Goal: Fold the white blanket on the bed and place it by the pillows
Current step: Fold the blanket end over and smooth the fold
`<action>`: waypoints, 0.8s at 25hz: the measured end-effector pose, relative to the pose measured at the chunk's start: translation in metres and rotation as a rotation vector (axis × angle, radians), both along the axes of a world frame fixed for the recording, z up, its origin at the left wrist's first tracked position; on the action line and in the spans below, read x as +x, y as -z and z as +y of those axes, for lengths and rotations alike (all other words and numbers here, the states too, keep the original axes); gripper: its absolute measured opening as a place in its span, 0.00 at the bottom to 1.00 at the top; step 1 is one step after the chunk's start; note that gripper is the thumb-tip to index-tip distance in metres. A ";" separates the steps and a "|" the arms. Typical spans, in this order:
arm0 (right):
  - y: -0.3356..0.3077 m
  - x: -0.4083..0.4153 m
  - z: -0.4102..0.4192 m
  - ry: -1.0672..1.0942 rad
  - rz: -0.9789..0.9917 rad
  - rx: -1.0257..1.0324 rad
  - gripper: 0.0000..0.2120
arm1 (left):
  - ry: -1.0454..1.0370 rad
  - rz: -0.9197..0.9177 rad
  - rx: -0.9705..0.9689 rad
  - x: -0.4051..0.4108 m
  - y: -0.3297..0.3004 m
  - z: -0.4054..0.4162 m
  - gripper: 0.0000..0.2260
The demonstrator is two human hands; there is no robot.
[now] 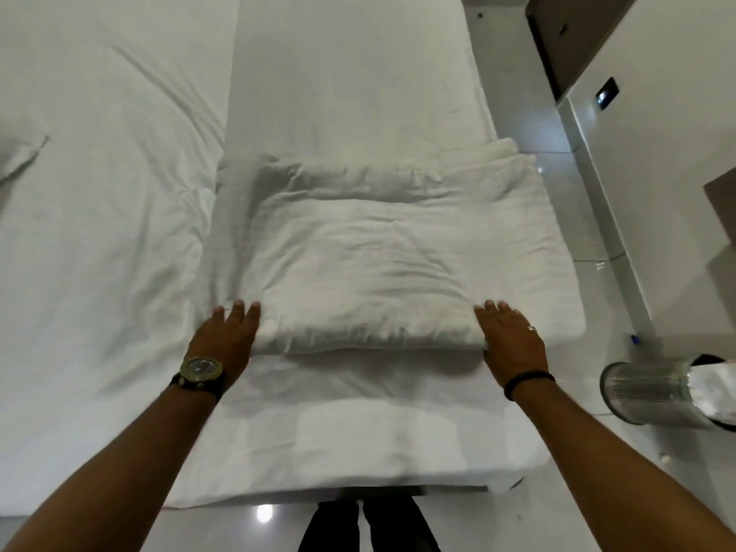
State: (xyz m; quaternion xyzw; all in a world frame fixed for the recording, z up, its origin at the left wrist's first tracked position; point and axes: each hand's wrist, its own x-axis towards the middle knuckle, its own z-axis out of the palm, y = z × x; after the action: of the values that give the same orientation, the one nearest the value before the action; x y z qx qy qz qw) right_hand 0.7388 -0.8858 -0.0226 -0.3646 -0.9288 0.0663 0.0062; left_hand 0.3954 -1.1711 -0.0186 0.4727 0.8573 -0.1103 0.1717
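Note:
The white blanket (370, 268) lies folded into a thick rectangular bundle across the foot of the narrow bed (358, 440), its right part hanging past the bed's edge. My left hand (227, 340), with a wristwatch, rests flat against the bundle's near left corner. Pressed against the near right corner is my right hand (511, 344), wearing a ring and a black wristband. Both hands have their fingers extended along the blanket's sides, not wrapped around it. No pillows are clearly in view.
A second, wider bed (99, 233) with a wrinkled white sheet adjoins on the left. A shiny metal waste bin (653, 392) stands on the glossy floor at the right, beside a white wall panel (657, 173). My legs show below the bed's foot.

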 end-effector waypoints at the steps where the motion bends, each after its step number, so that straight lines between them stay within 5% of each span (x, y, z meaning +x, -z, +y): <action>1: -0.010 0.004 -0.008 -0.023 0.013 0.020 0.32 | -0.006 -0.002 0.012 0.005 -0.008 -0.010 0.31; 9: -0.044 0.069 -0.101 -0.051 0.029 0.006 0.27 | -0.073 -0.060 0.059 0.066 -0.040 -0.119 0.34; 12: -0.039 0.128 -0.153 -0.114 -0.097 -0.060 0.20 | -0.073 -0.206 -0.187 0.126 -0.024 -0.178 0.35; 15: -0.037 0.152 -0.180 -0.020 -0.290 -0.268 0.32 | -0.024 -0.311 -0.372 0.148 -0.018 -0.202 0.33; 20: -0.029 0.134 -0.171 0.050 -0.447 -0.413 0.23 | 0.039 -0.299 -0.381 0.129 -0.012 -0.179 0.28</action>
State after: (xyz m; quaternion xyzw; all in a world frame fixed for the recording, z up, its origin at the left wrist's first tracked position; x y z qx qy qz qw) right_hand 0.8723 -1.0571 0.0066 -0.3863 -0.8648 0.1716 -0.2711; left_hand 0.5241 -1.3500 -0.0069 0.4591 0.7768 -0.2021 0.3808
